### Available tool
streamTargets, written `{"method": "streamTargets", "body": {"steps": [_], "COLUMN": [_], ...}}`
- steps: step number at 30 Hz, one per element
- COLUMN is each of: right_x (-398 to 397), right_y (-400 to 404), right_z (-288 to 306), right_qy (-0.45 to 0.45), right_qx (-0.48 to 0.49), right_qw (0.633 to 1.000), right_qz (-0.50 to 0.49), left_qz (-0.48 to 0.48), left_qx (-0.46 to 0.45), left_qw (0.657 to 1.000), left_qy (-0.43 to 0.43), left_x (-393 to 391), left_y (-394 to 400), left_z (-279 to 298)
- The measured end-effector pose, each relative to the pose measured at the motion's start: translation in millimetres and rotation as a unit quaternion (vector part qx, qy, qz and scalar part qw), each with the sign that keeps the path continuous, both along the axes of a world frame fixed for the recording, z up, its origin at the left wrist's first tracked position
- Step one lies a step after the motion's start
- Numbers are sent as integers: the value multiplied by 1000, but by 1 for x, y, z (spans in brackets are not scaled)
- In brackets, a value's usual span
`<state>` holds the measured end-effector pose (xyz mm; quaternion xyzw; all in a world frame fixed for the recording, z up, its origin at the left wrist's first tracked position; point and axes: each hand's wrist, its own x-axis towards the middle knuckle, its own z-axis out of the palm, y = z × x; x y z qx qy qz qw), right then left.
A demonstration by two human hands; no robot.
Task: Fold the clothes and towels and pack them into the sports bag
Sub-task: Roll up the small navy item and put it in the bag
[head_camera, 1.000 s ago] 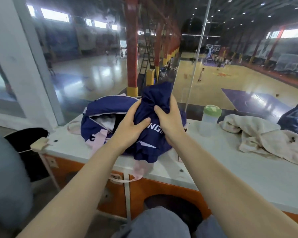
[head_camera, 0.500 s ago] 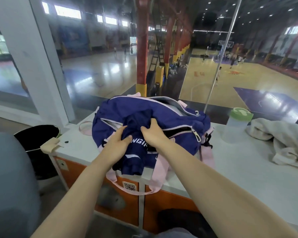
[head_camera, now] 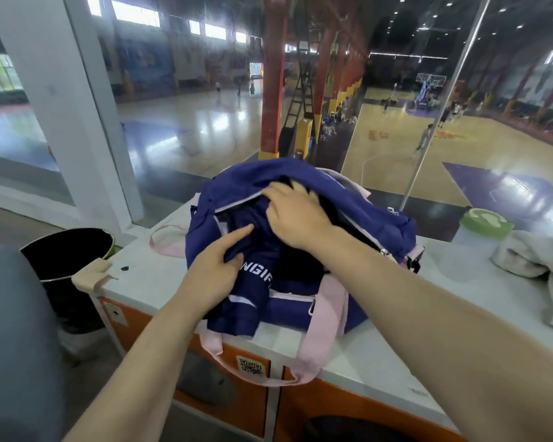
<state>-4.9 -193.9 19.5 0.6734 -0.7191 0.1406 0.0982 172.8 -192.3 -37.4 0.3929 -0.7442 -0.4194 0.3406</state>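
Observation:
A navy sports bag (head_camera: 387, 224) with pink straps lies unzipped on the white counter (head_camera: 396, 352). A navy garment (head_camera: 253, 291) with white lettering hangs half out of the bag's opening, over its front side. My left hand (head_camera: 214, 275) grips this garment near the lettering, forefinger stretched toward the opening. My right hand (head_camera: 296, 212) reaches into the opening and presses the garment's upper part down; its fingertips are hidden under the bag's top flap. A crumpled cream towel (head_camera: 537, 266) lies on the counter at the right.
A clear bottle with a green lid (head_camera: 482, 228) stands between the bag and the towel. A black bin (head_camera: 67, 260) sits on the floor left of the counter. A glass pane rises right behind the counter. A pink strap (head_camera: 304, 358) hangs over the front edge.
The garment has gone further into the bag. My right hand moved up and forward into the opening. My left hand shifted slightly forward on the cloth.

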Motion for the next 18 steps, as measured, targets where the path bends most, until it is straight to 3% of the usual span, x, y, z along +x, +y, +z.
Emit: {"method": "streamTargets", "body": {"steps": [5, 12, 16, 18], "right_x": [-3, -17, -30, -32], "right_y": [1, 3, 6, 6], "right_z": [36, 54, 63, 64], "right_qy": [81, 347, 406, 422], "right_qx": [19, 17, 28, 35], "right_qw": [996, 937, 913, 905], "right_qz": [25, -17, -44, -42], "left_qz": [-29, -9, 31, 68], "left_qx": [3, -119, -224, -239], "left_qw": [1000, 993, 969, 950], "left_qy": [1, -21, -101, -190], "left_x": [-22, -89, -101, -94], "left_y": [-13, -53, -87, -98], "left_z": [3, 15, 20, 22]}}
